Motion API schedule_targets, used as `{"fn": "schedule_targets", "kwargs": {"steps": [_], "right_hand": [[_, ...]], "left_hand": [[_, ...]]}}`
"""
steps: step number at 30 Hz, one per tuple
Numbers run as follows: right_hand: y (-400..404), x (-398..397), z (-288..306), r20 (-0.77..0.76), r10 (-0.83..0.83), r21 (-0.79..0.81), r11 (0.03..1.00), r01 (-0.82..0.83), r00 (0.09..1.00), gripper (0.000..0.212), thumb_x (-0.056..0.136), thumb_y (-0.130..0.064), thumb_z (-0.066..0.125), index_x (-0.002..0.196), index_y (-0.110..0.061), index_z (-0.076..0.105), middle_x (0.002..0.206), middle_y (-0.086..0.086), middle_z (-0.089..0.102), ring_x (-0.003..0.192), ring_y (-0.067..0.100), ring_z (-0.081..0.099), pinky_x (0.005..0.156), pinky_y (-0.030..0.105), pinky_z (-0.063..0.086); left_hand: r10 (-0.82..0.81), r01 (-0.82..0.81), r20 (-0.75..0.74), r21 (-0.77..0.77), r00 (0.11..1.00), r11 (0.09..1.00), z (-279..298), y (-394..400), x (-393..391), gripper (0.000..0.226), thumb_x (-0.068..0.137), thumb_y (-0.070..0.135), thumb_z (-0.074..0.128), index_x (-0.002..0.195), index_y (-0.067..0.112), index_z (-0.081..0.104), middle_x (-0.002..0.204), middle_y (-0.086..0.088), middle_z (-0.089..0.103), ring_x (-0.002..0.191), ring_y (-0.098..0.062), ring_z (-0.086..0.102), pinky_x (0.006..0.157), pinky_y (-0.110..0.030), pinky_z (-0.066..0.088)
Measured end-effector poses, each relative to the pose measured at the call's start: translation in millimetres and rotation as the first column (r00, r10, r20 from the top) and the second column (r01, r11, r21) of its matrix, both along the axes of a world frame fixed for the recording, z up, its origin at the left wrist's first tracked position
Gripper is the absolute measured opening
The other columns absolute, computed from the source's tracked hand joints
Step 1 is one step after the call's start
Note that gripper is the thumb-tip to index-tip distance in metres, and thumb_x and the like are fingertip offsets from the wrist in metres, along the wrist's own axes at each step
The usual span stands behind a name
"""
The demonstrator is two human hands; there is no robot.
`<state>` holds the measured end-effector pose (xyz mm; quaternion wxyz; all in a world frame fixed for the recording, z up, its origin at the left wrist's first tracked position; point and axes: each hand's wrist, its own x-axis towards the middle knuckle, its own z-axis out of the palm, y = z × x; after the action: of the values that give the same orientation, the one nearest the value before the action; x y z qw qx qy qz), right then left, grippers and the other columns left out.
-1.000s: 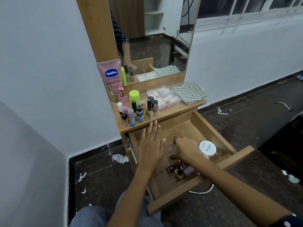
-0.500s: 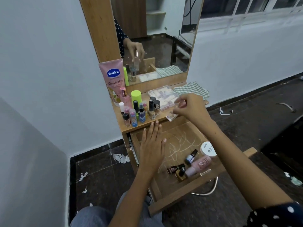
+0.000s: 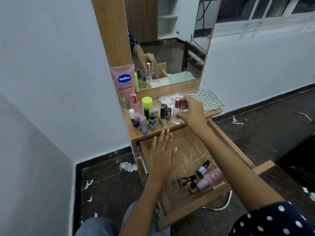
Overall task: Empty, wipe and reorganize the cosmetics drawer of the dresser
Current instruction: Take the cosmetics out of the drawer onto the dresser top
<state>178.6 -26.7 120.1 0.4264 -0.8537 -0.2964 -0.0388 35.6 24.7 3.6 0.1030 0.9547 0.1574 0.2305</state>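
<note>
The wooden drawer (image 3: pixel 231 145) is pulled out below the dresser top (image 3: pixel 172 127). My right hand (image 3: pixel 190 111) grips a clear glass perfume bottle (image 3: pixel 177 114) with a rose-gold cap, standing upright on the dresser top beside two nail polish bottles (image 3: pixel 165 114). My left hand (image 3: pixel 162 155) lies flat, fingers straight, over the drawer's left side. At the drawer's front lie a blue-labelled bottle (image 3: pixel 202 168), a pink bottle (image 3: pixel 210 178), a dark red polish (image 3: pixel 186 180) and a gold one (image 3: pixel 192 189). White scribbles mark the drawer floor.
A pink Vaseline tube (image 3: pixel 123 86), a green-capped container (image 3: pixel 147 103) and several small bottles crowd the dresser top's left. A clear organizer box (image 3: pixel 167 98) and a folded checked cloth (image 3: pixel 207 100) lie at its back right. Paper scraps (image 3: pixel 127 166) litter the dark floor.
My right hand lifted the clear perfume bottle out of the drawer and set it upright on the dresser top. The left hand stayed flat over the drawer.
</note>
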Motion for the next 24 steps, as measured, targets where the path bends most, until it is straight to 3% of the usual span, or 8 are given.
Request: {"fn": "schedule_targets", "kwargs": {"steps": [3, 7, 13, 16, 19, 21, 24], "right_hand": [[-3.7, -3.8, -9.4, -0.007, -0.016, 0.01, 1.0, 0.017, 1.0, 0.04, 0.063, -0.008, 0.086, 0.096, -0.005, 0.063, 0.088, 0.003, 0.064, 0.081, 0.013, 0.057, 0.07, 0.018, 0.04], [0.2, -6.7, -12.9, -0.039, -0.007, 0.088, 0.996, 0.01, 0.999, 0.04, 0.063, -0.007, 0.086, 0.096, -0.005, 0.065, 0.087, 0.0, 0.063, 0.081, 0.011, 0.058, 0.072, 0.019, 0.044], [-5.7, -3.8, -17.1, -0.094, 0.038, 0.129, 0.991, -0.026, 0.995, 0.053, 0.062, -0.002, 0.085, 0.109, 0.0, 0.061, 0.099, 0.009, 0.065, 0.09, 0.015, 0.06, 0.066, 0.004, 0.047], [-30.3, -7.1, -15.0, -0.06, 0.046, 0.056, 0.998, -0.043, 0.997, 0.053, 0.066, -0.003, 0.083, 0.114, -0.005, 0.06, 0.103, 0.006, 0.065, 0.095, 0.014, 0.061, 0.078, 0.017, 0.052], [-63.4, -15.6, -14.0, -0.007, 0.13, -0.126, 0.984, -0.13, 0.991, 0.034, 0.069, -0.012, 0.083, 0.099, -0.014, 0.067, 0.093, -0.001, 0.069, 0.085, 0.011, 0.064, 0.081, 0.027, 0.055], [-79.9, -24.8, -18.6, -0.11, 0.27, -0.332, 0.897, -0.292, 0.956, 0.021, 0.075, -0.019, 0.079, 0.093, -0.019, 0.069, 0.088, -0.009, 0.068, 0.08, 0.004, 0.064, 0.081, 0.028, 0.056], [-88.8, -40.7, -36.8, -0.274, 0.456, -0.567, 0.634, -0.526, 0.847, 0.016, 0.079, -0.022, 0.074, 0.095, -0.024, 0.072, 0.094, -0.011, 0.072, 0.083, -0.001, 0.065, 0.079, 0.025, 0.055]], "left_hand": [[-0.001, 0.001, -0.005, 0.004, 1.0, 1.0, -0.7, 0.2, 0.1, 0.053, 0.099, 0.033, 0.029, 0.147, 0.011, 0.028, 0.157, -0.003, 0.02, 0.146, -0.014, 0.007, 0.118, -0.034, -0.002], [0.005, -0.004, -0.021, 0.019, 1.0, 1.0, -0.3, 0.5, 0.5, 0.053, 0.099, 0.034, 0.027, 0.146, 0.01, 0.03, 0.156, -0.004, 0.022, 0.146, -0.015, 0.009, 0.118, -0.035, 0.001], [0.003, -0.002, -0.035, 0.019, 0.999, 1.0, -2.3, 1.3, 1.4, 0.053, 0.099, 0.033, 0.028, 0.147, 0.01, 0.028, 0.156, -0.004, 0.02, 0.146, -0.014, 0.007, 0.118, -0.034, -0.001], [-0.003, 0.003, -0.028, 0.014, 1.0, 1.0, -3.4, 1.9, 1.2, 0.054, 0.099, 0.033, 0.027, 0.147, 0.01, 0.028, 0.156, -0.004, 0.02, 0.146, -0.014, 0.007, 0.118, -0.033, -0.001], [-0.014, 0.014, -0.026, 0.019, 1.0, 1.0, -2.1, 1.3, 0.7, 0.054, 0.098, 0.033, 0.026, 0.147, 0.009, 0.029, 0.156, -0.005, 0.022, 0.146, -0.015, 0.01, 0.118, -0.034, 0.002], [-0.017, 0.017, -0.025, 0.013, 1.0, 1.0, 0.3, 1.2, 0.3, 0.054, 0.098, 0.033, 0.027, 0.147, 0.009, 0.031, 0.155, -0.006, 0.024, 0.145, -0.017, 0.014, 0.117, -0.036, 0.006], [-0.028, 0.028, 0.004, -0.006, 1.0, 1.0, 0.4, 1.1, -0.7, 0.051, 0.099, 0.031, 0.029, 0.144, 0.008, 0.037, 0.154, -0.008, 0.028, 0.145, -0.019, 0.017, 0.117, -0.037, 0.008]]}}
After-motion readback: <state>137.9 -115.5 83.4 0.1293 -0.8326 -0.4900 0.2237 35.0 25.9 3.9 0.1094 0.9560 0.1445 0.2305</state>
